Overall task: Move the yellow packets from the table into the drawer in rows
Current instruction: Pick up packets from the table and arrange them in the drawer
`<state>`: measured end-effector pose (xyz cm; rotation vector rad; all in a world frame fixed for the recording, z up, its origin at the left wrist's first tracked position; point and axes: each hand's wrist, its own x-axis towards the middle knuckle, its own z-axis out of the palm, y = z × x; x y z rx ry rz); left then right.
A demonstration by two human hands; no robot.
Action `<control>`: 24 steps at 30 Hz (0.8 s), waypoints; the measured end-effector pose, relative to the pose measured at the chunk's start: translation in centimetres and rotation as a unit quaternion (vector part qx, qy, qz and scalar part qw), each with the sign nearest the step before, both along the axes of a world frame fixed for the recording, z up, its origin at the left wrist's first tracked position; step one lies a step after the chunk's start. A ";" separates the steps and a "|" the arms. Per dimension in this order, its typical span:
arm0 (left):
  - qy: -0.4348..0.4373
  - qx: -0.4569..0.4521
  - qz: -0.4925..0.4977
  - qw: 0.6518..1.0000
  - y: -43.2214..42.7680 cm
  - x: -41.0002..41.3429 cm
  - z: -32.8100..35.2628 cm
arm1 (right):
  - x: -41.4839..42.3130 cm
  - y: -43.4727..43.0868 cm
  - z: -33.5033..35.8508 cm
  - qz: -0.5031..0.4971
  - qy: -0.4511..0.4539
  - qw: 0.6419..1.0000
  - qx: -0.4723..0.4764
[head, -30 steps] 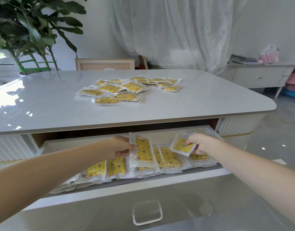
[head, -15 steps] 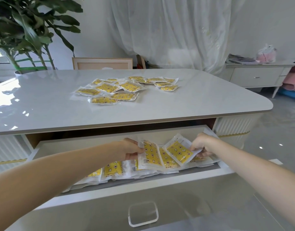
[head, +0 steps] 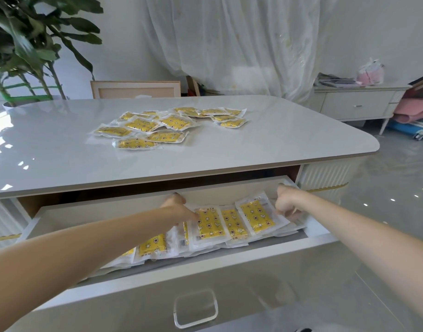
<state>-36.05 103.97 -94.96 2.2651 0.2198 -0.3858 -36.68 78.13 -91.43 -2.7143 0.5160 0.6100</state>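
Observation:
The open drawer (head: pixel 105 210) under the white table (head: pixel 289 142) holds a row of yellow packets (head: pixel 153 245) lying flat. My left hand (head: pixel 178 207) reaches in with its fingertips on the left edge of one packet (head: pixel 209 225) in the middle of the row. My right hand (head: pixel 287 202) has its fingers curled on the right edge of another packet (head: pixel 257 215), which lies slightly tilted at the right end. One more packet (head: pixel 233 224) lies between the two. A loose pile of several yellow packets (head: pixel 158 127) remains on the tabletop behind.
A clear handle (head: pixel 195 310) sits on the drawer front. A potted plant (head: pixel 26 49) stands at the far left, a chair back (head: pixel 135 89) behind the table, a low sideboard (head: pixel 356 101) at the right, and a sheer curtain (head: pixel 229 39) at the back.
Both hands have lowered their packets from upright to flat in the drawer row. The right hand has slid to the right end of the drawer.

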 end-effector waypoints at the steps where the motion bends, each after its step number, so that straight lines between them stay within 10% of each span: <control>1: -0.026 0.034 -0.033 0.999 0.0 0.0 0.0 | 0.1 0.0 0.3 0.036 -0.002 0.999 -0.024; 10: -0.077 0.329 -0.441 0.832 -0.6 -1.4 0.3 | -0.1 2.0 -0.5 0.325 0.033 0.940 -0.098; 24: -0.084 0.360 -0.460 0.807 -0.4 -1.8 0.8 | 0.1 2.1 -0.7 0.359 0.058 0.913 -0.184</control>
